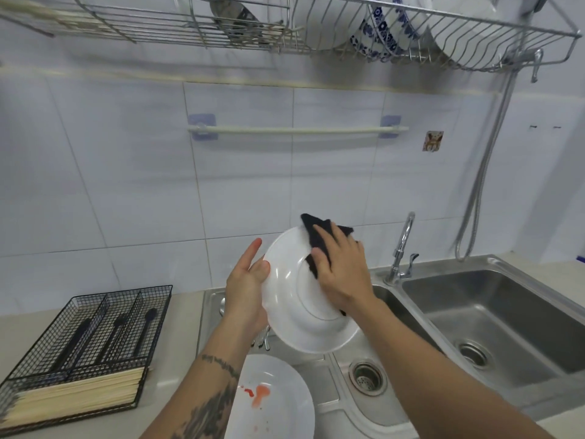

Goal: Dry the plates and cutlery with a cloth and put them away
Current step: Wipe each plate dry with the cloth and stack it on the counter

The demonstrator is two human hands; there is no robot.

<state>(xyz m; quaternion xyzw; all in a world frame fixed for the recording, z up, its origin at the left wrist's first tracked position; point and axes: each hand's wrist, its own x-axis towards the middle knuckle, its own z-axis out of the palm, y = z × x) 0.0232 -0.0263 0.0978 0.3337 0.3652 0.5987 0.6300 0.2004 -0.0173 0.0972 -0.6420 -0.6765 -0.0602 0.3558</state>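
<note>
1. Right now your left hand (245,286) holds a white plate (294,299) by its left rim, above the left basin of the steel sink (506,315); the thumb lies on the plate's near face, one finger points straight up past the rim, and the other fingers are hidden behind the plate.
2. You hold the plate tilted, with its ringed underside turned toward you.
3. Your right hand (343,267) presses a dark cloth (319,232) flat against the plate's upper right part, fingers straight and slightly spread on the fabric; a corner of the cloth sticks up above the rim.
4. Below the held plate, a second white plate (278,403) lies at the sink's near left corner, with red smears on its face.
5. To your left on the counter sits a black wire cutlery tray (91,343); dark-handled cutlery (120,331) lies in its rear compartments and pale chopsticks (79,394) fill the front one.
6. Overhead, a wire dish rack (459,42) carries white dishes and blue-patterned bowls (384,30).
7. On the tiled wall between rack and sink you have a bare towel rail (297,130).
8. Behind the divider between the two basins stands a chrome tap (402,245).
</note>
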